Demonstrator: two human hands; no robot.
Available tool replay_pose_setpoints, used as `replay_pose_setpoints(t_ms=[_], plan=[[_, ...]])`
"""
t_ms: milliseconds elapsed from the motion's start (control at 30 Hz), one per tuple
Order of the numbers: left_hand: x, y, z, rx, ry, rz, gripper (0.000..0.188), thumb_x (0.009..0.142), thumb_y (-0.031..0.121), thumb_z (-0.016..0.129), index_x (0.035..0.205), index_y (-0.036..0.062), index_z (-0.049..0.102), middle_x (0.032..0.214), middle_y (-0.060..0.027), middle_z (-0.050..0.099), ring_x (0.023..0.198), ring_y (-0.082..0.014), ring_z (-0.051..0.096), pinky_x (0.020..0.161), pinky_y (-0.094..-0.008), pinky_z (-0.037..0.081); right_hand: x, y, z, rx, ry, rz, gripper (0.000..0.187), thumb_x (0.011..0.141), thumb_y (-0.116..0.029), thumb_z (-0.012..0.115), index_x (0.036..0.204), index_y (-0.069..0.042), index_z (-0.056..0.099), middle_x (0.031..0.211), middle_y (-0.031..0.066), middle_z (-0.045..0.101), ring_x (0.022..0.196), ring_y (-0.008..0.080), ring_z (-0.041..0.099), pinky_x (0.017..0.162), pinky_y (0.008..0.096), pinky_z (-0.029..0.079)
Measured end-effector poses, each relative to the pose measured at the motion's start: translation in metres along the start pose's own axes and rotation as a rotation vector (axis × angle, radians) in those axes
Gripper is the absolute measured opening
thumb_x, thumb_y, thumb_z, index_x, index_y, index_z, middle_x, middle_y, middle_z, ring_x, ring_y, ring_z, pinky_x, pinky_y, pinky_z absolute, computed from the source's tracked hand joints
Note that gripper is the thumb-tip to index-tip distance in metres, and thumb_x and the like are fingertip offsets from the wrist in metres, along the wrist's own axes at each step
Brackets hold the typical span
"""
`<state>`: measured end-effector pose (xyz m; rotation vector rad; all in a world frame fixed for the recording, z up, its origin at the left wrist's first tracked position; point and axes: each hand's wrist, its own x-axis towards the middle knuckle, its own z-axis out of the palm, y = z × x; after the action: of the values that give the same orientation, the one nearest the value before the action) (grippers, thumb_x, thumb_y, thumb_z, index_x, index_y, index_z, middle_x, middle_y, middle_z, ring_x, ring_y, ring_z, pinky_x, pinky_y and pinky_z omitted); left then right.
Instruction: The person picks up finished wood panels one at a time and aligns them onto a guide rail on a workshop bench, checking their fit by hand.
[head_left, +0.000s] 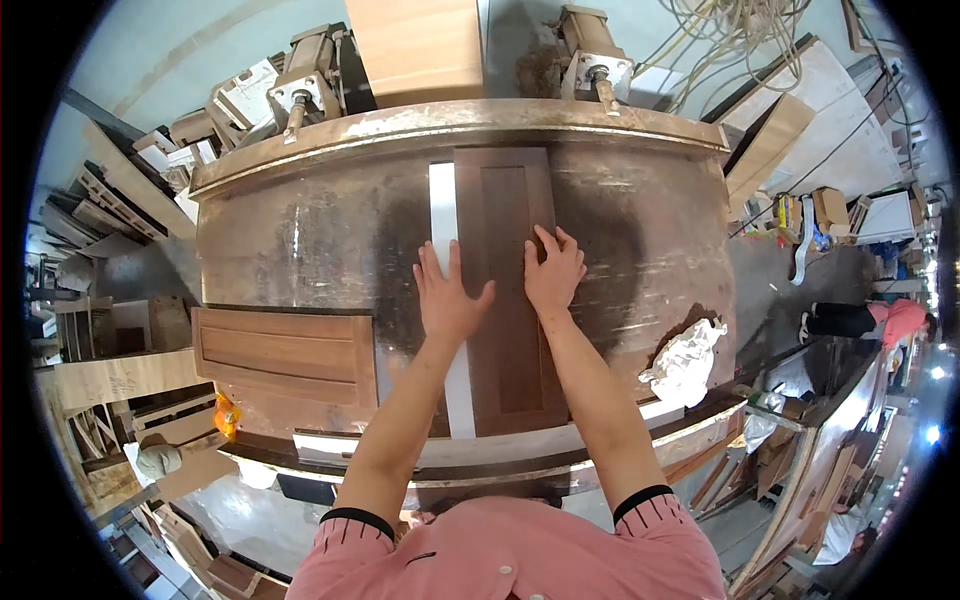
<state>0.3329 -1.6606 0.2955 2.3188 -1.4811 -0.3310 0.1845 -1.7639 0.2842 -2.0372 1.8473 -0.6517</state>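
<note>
Head view: both hands, left hand [447, 298] and right hand [552, 270], press flat with spread fingers on the dark door panel [510, 290] lying on the worktop [300, 240]; likely positioning it, needing steady even pressure.

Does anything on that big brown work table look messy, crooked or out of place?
A crumpled white rag lies on the table's right edge, beside a patch of worn surface. The dark panel under both hands lies straight, as does the lighter panel.

A cluttered workshop is seen: stacked wooden boards [110, 385] are piled at the left, cables [735, 30] are coiled above (pale floor), bright lamps at the right.
</note>
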Motion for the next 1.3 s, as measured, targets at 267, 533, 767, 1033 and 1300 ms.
replay_pose_setpoints(t_ms=[267, 533, 767, 1033, 1300], plan=[[-0.001, -0.001, 0.000, -0.008, 0.029, -0.013, 0.095, 0.087, 0.051, 0.071, 0.162, 0.0116, 0.027, 0.164, -0.0309, 0.019, 0.155, -0.0435, 0.017, 0.126, -0.0547, 0.017, -0.001, -0.001, 0.006, -0.047, 0.052, -0.062, 0.033, 0.096, -0.032, 0.068, 0.127, -0.022, 0.069, 0.137, 0.0113, 0.056, 0.122, 0.0336, 0.054, 0.104, 0.0492, 0.040], [0.000, -0.005, 0.002, 0.006, 0.061, 0.012, 0.096, 0.086, 0.050, 0.072, 0.162, 0.0103, 0.028, 0.163, -0.0317, 0.020, 0.154, -0.0453, 0.019, 0.124, -0.0574, 0.018, 0.000, -0.005, 0.006, -0.057, 0.062, -0.088, 0.033, 0.096, -0.032, 0.066, 0.128, -0.023, 0.066, 0.137, 0.0126, 0.056, 0.122, 0.0359, 0.054, 0.103, 0.0521, 0.040], [0.000, -0.008, 0.004, -0.003, 0.098, 0.034, 0.096, 0.085, 0.049, 0.074, 0.161, 0.0097, 0.029, 0.161, -0.0335, 0.022, 0.153, -0.0462, 0.020, 0.124, -0.0577, 0.020, -0.001, -0.008, 0.005, -0.062, 0.070, -0.090, 0.033, 0.097, -0.032, 0.065, 0.129, -0.023, 0.065, 0.138, 0.0124, 0.055, 0.124, 0.0365, 0.053, 0.105, 0.0540, 0.039], [-0.006, -0.010, 0.011, -0.011, 0.100, 0.044, 0.097, 0.087, 0.053, 0.072, 0.162, 0.0120, 0.028, 0.161, -0.0336, 0.022, 0.151, -0.0487, 0.023, 0.123, -0.0583, 0.022, -0.008, -0.002, 0.008, -0.079, 0.022, -0.067, 0.032, 0.098, -0.032, 0.064, 0.129, -0.023, 0.066, 0.140, 0.0123, 0.053, 0.129, 0.0361, 0.050, 0.107, 0.0531, 0.037], [0.001, -0.011, 0.012, 0.003, 0.109, 0.061, 0.096, 0.087, 0.053, 0.073, 0.161, 0.0116, 0.029, 0.161, -0.0338, 0.022, 0.151, -0.0486, 0.023, 0.123, -0.0566, 0.022, -0.002, -0.002, 0.011, -0.073, 0.054, -0.092, 0.034, 0.096, -0.033, 0.065, 0.129, -0.023, 0.064, 0.137, 0.0121, 0.053, 0.126, 0.0358, 0.051, 0.106, 0.0529, 0.038]])
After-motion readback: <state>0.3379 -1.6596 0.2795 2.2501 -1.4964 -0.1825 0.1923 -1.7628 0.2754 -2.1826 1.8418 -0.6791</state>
